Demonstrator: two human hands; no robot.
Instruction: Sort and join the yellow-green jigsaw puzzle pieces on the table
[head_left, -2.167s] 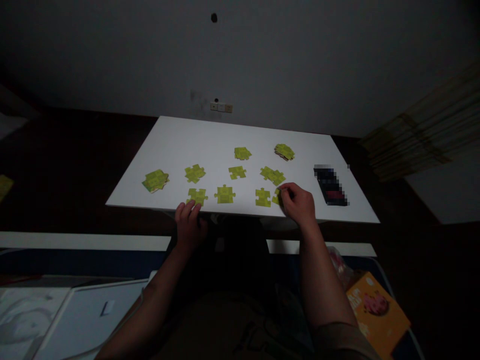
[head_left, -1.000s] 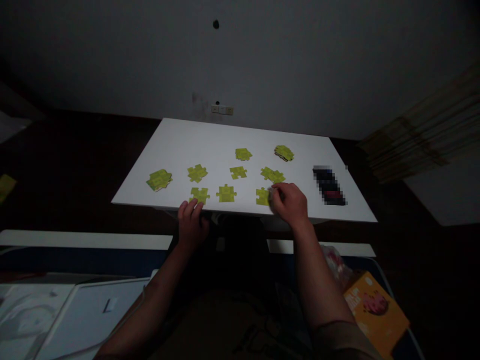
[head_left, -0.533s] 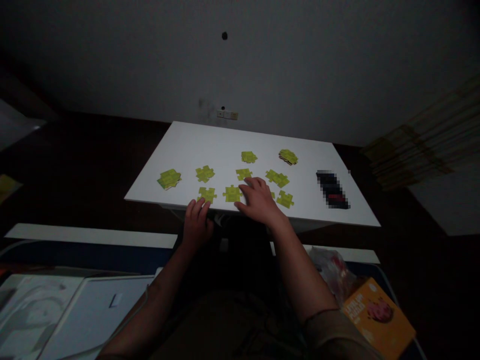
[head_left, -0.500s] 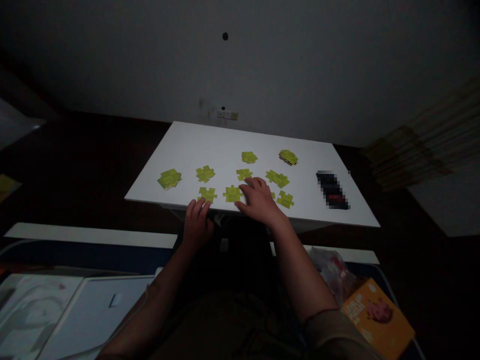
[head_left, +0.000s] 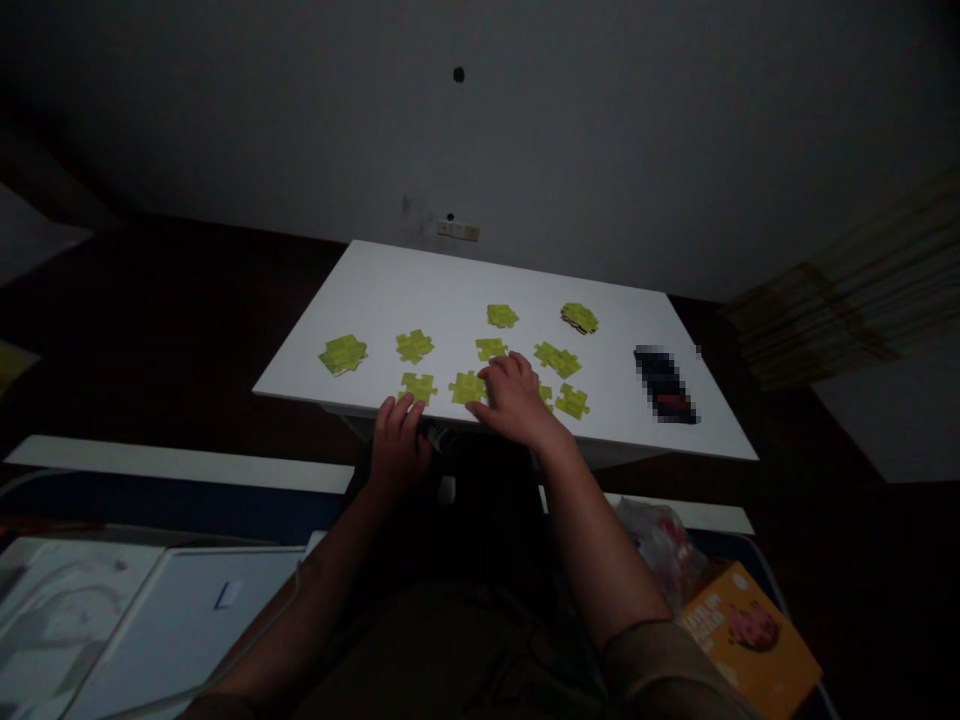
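Observation:
On the white table, yellow-green jigsaw puzzle pieces lie flat, singly and in piles. My right hand is at the near edge, curled, its thumb and forefinger at the right side of a puzzle piece. Part of that piece and of another puzzle piece are hidden by the hand. My left hand rests with its fingers outstretched over the table's front edge, fingertips at the lower side of a puzzle piece. Just beyond my right fingers is one more puzzle piece.
Piles of pieces lie at left and back right. A blurred dark object sits at the table's right. Beside me are an orange box, a clear plastic bag and a white open case.
The view has shifted slightly. Both hands and the puzzle pieces keep practically the same places on the table.

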